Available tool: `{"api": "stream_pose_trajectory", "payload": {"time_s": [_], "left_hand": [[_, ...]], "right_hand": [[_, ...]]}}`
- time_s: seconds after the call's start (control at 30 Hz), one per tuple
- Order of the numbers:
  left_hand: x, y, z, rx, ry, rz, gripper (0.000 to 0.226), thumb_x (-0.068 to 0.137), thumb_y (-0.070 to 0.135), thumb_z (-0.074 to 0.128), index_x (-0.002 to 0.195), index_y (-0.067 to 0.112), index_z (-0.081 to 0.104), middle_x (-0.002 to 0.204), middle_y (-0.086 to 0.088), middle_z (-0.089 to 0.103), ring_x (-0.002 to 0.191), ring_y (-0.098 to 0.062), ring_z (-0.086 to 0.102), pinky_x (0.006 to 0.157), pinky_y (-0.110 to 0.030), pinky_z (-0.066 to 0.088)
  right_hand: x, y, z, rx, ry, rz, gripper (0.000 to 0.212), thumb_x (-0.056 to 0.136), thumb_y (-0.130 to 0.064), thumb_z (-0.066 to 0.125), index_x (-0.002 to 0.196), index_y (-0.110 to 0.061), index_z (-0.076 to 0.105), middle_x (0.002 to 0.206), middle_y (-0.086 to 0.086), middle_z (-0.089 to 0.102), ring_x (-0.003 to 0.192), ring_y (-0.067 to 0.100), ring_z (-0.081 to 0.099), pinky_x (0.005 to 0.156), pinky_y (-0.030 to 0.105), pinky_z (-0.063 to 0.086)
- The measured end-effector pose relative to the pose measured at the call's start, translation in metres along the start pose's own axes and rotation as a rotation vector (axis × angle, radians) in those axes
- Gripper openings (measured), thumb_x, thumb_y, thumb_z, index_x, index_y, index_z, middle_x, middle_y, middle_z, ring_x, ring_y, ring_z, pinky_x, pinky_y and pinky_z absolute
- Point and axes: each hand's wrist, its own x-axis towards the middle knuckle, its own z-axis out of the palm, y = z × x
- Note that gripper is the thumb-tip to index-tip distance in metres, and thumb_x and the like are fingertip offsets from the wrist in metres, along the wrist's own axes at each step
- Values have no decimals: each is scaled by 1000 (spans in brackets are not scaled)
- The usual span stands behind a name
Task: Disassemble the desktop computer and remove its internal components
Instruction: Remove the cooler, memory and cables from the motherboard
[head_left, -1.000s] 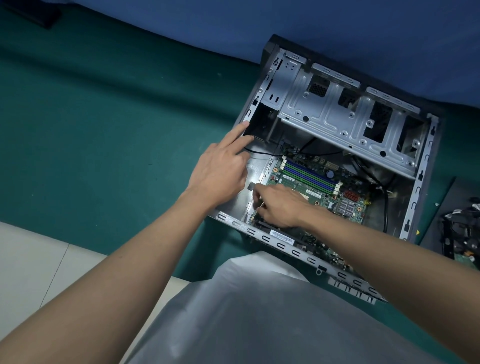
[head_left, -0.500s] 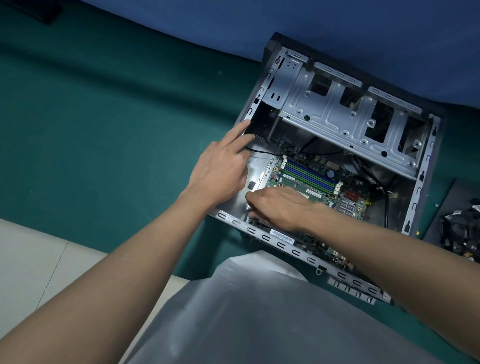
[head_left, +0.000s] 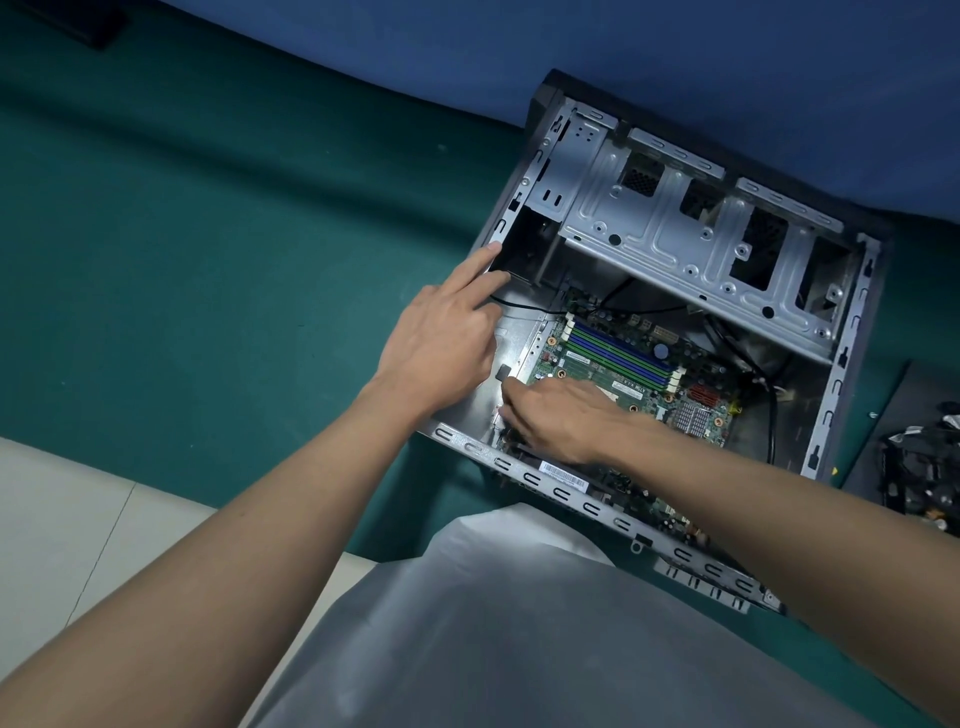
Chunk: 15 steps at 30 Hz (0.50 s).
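Left hand (head_left: 441, 343) is bracing the case (head_left: 587, 506), fingers straight; right hand (head_left: 561, 415) is digging at the board (head_left: 576, 358) edge, can't tell its grip. Yanking risks flexing, cracking it.

Our left hand (head_left: 441, 348) and right hand (head_left: 563, 418) run back into bare forearms (head_left: 249, 545), and a pale grey, faintly shiny garment (head_left: 493, 634) covers our front.
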Motion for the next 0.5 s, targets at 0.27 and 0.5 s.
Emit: {"api": "stream_pose_trajectory", "payload": {"time_s": [0.27, 0.5], "left_hand": [[0, 0, 1, -10, -1, 1, 21, 91, 17, 51, 95, 7, 69, 146, 1, 45, 148, -14, 12, 83, -36, 43], [-1, 0, 1, -8, 0, -2, 21, 90, 16, 51, 95, 7, 69, 145, 1, 45, 148, -14, 12, 83, -36, 44]], "right_hand": [[3, -1, -2, 53, -13, 103, 33, 97, -45, 35, 109, -15, 39, 81, 0, 50, 80, 29, 52, 64, 35, 35], [5, 0, -1, 157, -2, 121, 7, 94, -19, 42, 89, -15, 41, 92, 9, 57, 80, 29, 55, 70, 41, 49]]}}
